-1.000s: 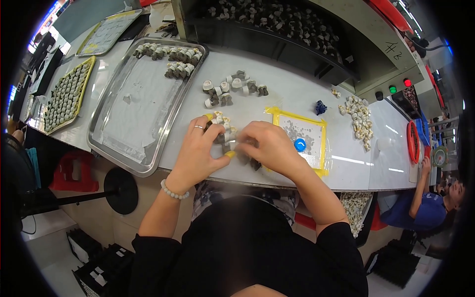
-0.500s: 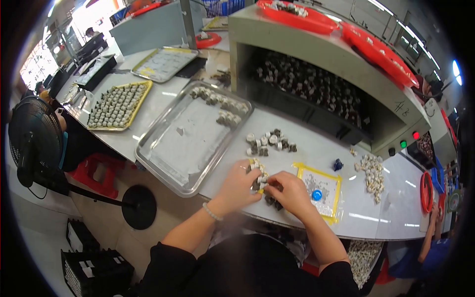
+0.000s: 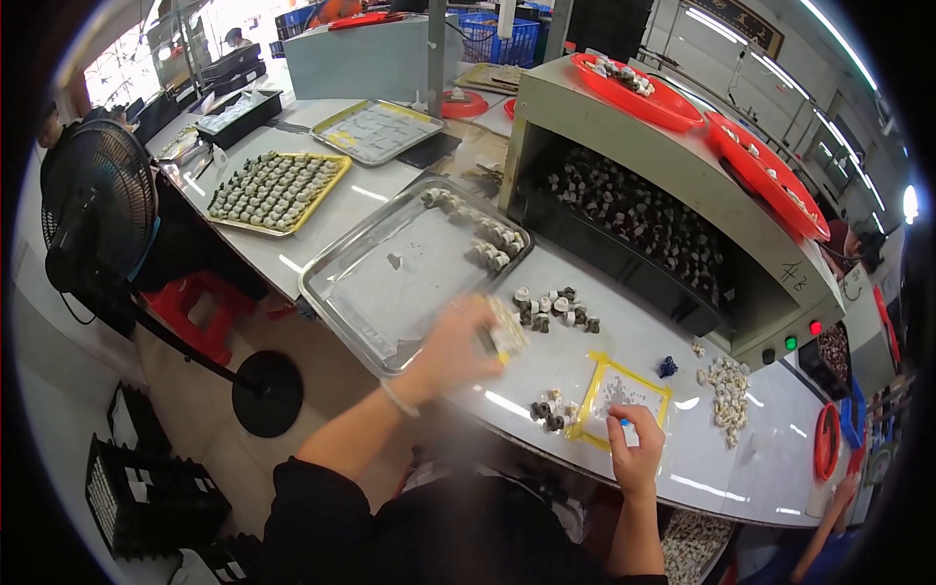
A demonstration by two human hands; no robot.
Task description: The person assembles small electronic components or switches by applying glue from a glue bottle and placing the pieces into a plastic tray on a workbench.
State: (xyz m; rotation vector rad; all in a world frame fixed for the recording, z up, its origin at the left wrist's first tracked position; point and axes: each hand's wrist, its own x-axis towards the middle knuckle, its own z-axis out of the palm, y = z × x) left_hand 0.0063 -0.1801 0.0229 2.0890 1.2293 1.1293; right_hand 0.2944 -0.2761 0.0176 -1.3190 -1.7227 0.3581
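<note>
My left hand, blurred by motion, is closed around a yellow-edged holder carrying small white pieces, over the near right edge of a metal tray. Its details are smeared. My right hand pinches a small blue round cap at the near side of a yellow-taped white sheet with grey specks. Left of that sheet lie a few dark and white small parts. A group of white-and-dark parts sits farther back. Inside the metal tray, similar parts stand along the far and right sides.
A grey-green oven-like box holds a black tray of parts, with red trays on top. White pieces are heaped at right, near a dark blue object. A filled yellow-rimmed tray lies left; a black fan stands beside the table.
My left hand has moved up and left toward the tray, carrying the holder. My right hand has left it and moved right to the blue cap. The view has shifted.
</note>
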